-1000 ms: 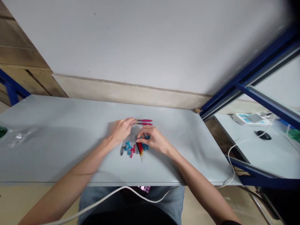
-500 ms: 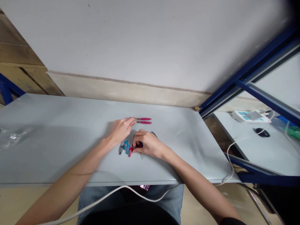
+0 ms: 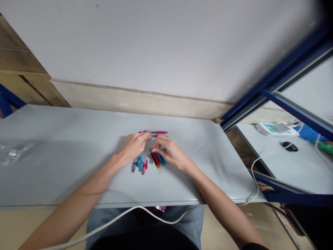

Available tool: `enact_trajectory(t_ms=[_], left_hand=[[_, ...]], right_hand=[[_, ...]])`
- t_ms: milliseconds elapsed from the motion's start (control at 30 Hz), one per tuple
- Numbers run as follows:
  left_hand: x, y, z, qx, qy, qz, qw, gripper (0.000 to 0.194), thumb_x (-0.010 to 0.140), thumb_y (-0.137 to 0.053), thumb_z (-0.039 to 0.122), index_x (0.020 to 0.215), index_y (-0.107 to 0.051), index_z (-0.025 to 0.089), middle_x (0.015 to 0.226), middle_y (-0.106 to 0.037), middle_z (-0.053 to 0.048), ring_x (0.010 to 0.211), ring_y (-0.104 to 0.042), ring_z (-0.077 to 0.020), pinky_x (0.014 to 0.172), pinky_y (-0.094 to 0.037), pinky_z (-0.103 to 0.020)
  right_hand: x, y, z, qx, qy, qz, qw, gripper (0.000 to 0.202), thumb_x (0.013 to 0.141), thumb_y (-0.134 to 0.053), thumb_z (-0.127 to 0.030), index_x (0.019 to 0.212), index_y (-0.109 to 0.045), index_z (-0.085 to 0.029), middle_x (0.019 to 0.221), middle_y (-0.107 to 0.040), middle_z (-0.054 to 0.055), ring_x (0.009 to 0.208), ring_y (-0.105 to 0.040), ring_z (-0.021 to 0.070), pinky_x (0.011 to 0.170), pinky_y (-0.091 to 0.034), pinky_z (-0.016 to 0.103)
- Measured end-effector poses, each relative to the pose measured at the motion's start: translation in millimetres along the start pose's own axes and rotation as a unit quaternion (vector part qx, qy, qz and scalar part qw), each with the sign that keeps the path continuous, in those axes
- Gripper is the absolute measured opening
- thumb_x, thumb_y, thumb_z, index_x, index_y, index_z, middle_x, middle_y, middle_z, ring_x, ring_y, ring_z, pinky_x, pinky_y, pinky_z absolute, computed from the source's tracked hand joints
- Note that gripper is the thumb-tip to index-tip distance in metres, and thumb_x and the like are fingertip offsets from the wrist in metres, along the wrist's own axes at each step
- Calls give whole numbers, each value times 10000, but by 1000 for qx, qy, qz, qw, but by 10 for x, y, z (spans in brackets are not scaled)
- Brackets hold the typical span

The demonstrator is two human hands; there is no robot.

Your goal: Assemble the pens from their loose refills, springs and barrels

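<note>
Two pink pens [image 3: 159, 132] lie side by side toward the back of the table; fingers cover much of the nearer one. My left hand [image 3: 135, 144] is closed, its fingertips pinched together against the pens. What sits in that pinch is hidden. Close beside it, my right hand [image 3: 170, 152] has its fingers curled together over a bundle of red, blue and black ink refills [image 3: 156, 160]. Anything between those fingertips is too small to make out. Left of the refills lie clear-and-pink pen parts [image 3: 145, 167], blue ones [image 3: 139, 162] and grey ones [image 3: 134, 165].
A crumpled clear plastic bag [image 3: 11, 154] lies at the table's left. A white cable [image 3: 145, 211] crosses before my lap and runs up the right side. Beyond the blue frame [image 3: 293, 107] are a black mouse [image 3: 290, 146] and a white device [image 3: 270, 129].
My right hand has lifted away from the pink pen parts and moved up and right toward my left fingertips, uncovering the refills. My left hand stays almost where it was.
</note>
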State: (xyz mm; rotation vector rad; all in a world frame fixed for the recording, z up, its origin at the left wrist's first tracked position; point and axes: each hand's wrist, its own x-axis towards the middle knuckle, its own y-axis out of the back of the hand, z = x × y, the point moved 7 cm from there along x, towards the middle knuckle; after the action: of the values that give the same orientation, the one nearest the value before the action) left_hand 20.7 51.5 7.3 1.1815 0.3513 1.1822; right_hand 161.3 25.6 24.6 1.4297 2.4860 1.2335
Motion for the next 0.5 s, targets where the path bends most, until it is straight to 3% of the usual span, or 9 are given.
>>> enact_trajectory(t_ms=[67, 133, 233, 500], left_hand=[[-9, -7, 29, -21, -17, -5, 1000, 309, 972, -445, 102, 1086, -700, 237, 1002, -790, -30, 873, -745, -199, 702, -479, -287], [-18, -5, 70, -31, -32, -11, 999, 354, 981, -448, 106, 1210, -678, 247, 1064, -788, -40, 918, -749, -202, 729, -497, -291], [-25, 2, 131, -30, -48, -22, 998, 359, 995, -457, 130, 1260, -664, 256, 1065, -787, -44, 899, -751, -205, 710, -496, -290], [-13, 8, 160, -16, -50, -23, 998, 268, 1015, -460, 172, 1102, -705, 239, 987, -782, -41, 845, -735, -201, 680, -465, -285]], right_hand=[[3, 229, 102, 17, -51, 107, 993, 152, 1005, -589, -302, 922, -665, -199, 870, -674, 39, 787, -582, 184, 763, -456, 310], [-9, 347, 178, 26, -80, 167, 982, 136, 987, -607, -296, 942, -690, -199, 877, -698, 38, 759, -587, 178, 734, -451, 304], [6, 306, 218, 52, -76, 158, 983, 138, 967, -618, -265, 938, -735, -197, 915, -708, 52, 808, -611, 180, 736, -452, 303], [-8, 208, 327, 142, -111, 167, 969, 147, 925, -656, -284, 933, -770, -191, 889, -713, 49, 804, -637, 173, 761, -488, 316]])
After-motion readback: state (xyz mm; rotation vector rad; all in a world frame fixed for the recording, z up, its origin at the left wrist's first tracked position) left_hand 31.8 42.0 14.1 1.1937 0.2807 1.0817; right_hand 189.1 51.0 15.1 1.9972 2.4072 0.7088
